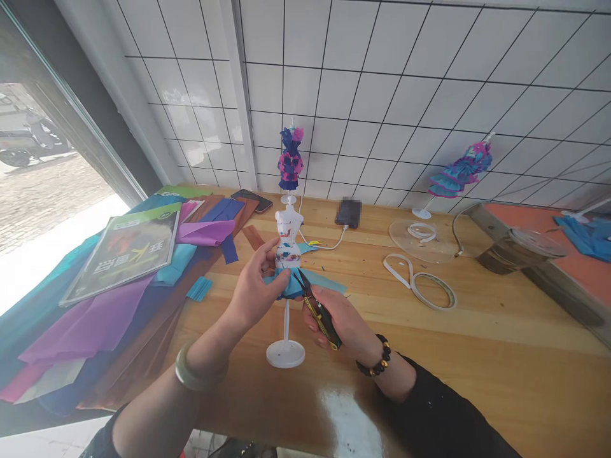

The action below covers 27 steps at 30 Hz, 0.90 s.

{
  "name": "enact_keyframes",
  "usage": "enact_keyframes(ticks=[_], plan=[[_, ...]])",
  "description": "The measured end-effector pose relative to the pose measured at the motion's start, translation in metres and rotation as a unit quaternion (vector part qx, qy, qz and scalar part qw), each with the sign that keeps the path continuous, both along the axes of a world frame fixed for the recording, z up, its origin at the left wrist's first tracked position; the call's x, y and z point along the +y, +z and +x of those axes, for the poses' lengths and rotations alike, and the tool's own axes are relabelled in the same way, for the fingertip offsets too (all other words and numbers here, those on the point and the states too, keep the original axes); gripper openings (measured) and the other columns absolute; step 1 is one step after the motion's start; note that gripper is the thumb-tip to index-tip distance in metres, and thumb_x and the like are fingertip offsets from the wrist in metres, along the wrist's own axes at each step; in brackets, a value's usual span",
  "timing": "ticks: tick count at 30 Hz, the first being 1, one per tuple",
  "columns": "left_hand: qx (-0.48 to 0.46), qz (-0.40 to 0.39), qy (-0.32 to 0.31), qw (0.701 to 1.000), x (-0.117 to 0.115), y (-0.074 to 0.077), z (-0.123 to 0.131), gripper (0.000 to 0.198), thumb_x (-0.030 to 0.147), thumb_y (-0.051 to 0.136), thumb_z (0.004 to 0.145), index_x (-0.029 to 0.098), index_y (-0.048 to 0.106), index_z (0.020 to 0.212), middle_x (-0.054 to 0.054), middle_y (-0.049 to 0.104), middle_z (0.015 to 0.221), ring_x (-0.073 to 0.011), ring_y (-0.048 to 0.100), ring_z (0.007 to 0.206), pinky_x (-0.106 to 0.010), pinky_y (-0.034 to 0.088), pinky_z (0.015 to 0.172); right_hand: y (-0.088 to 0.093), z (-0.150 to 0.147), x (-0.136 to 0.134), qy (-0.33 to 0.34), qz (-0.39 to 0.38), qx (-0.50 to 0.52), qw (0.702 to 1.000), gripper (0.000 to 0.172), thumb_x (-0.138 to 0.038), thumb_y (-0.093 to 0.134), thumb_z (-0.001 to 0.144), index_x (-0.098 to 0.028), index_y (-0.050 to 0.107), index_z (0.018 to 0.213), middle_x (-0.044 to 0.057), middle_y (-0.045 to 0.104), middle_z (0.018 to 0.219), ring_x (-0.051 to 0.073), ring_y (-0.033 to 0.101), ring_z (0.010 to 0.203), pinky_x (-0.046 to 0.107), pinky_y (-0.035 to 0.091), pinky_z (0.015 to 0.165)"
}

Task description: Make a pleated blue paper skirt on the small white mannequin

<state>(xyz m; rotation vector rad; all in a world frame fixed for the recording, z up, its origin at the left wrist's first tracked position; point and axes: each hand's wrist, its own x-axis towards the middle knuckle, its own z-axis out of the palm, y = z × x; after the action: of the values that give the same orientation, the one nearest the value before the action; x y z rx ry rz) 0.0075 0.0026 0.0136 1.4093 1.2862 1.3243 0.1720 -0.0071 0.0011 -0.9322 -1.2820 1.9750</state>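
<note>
Head view: the left hand (255, 289) is closed in a pinch, thumb and fingers pressing the pleated blue paper skirt (329, 283) against the waist of a small white plastic dress form (288, 238) that stands upright on a thin post and round foot (285, 354) on the glossy wooden bench (477, 343). The right hand (341, 321) is curled shut around the yellow-and-black handles of a pair of scissors (317, 312). Their long axis runs from the right hand up and to the left, with the tips at the skirt's front edge just beside the left fingertips; how far the blades gape cannot be told. So the skirt lies between the two hands, touched by the left and met only by the scissor tips from the right. Left of the left hand, loose tissue sheets in purple, teal and brown (95, 318) lie spread under a glossy green booklet (126, 251). Beyond the hands lies a dark phone on a white cable (348, 213). Right of the right hand, white tape rings (432, 289) lie flat on the bench, well apart from both hands.
</note>
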Motion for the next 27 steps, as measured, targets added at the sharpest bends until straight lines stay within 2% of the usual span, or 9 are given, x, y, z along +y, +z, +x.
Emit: enact_keyframes(ticks=[4,8,13,27], plan=[[-0.002,0.006,0.015,1.0,-0.0009,-0.0017,0.0014,0.062,0.023,0.06,0.075,0.015,0.039,0.133,-0.007,0.06,0.107,-0.0172,0.059,0.097,-0.029,0.047,0.084,0.0011,-0.004,-0.0025,-0.017,0.015,-0.005,1.0,0.042,-0.057,0.042,0.083,-0.02,0.041,0.065,-0.007,0.045,0.046,0.005,0.038,0.031,0.019,0.027,0.034],[0.006,0.017,0.037,0.999,-0.0009,-0.0046,0.0016,0.061,0.023,0.06,0.075,0.018,0.04,0.132,-0.006,0.056,0.105,-0.0168,0.057,0.098,-0.027,0.047,0.083,0.0029,-0.0066,-0.0041,-0.035,0.039,-0.019,0.998,0.042,-0.059,0.041,0.083,-0.02,0.04,0.066,-0.007,0.045,0.047,0.005,0.037,0.032,0.019,0.024,0.034],[0.008,0.021,0.05,0.998,-0.0009,-0.0043,0.0021,0.059,0.023,0.061,0.074,0.018,0.043,0.13,-0.005,0.053,0.103,-0.0153,0.057,0.093,-0.027,0.047,0.081,0.0033,-0.0067,-0.0048,-0.033,0.08,-0.036,0.996,0.04,-0.057,0.039,0.085,-0.02,0.04,0.069,-0.007,0.046,0.049,0.005,0.038,0.034,0.019,0.027,0.036],[-0.009,0.032,0.072,0.997,-0.0055,0.0006,0.0088,0.061,0.022,0.062,0.072,0.016,0.043,0.13,-0.007,0.059,0.105,-0.018,0.059,0.096,-0.029,0.048,0.082,0.003,-0.0096,-0.0069,-0.059,0.133,-0.035,0.989,0.034,-0.048,0.037,0.091,-0.02,0.041,0.072,-0.006,0.047,0.052,0.006,0.037,0.036,0.021,0.028,0.039]])
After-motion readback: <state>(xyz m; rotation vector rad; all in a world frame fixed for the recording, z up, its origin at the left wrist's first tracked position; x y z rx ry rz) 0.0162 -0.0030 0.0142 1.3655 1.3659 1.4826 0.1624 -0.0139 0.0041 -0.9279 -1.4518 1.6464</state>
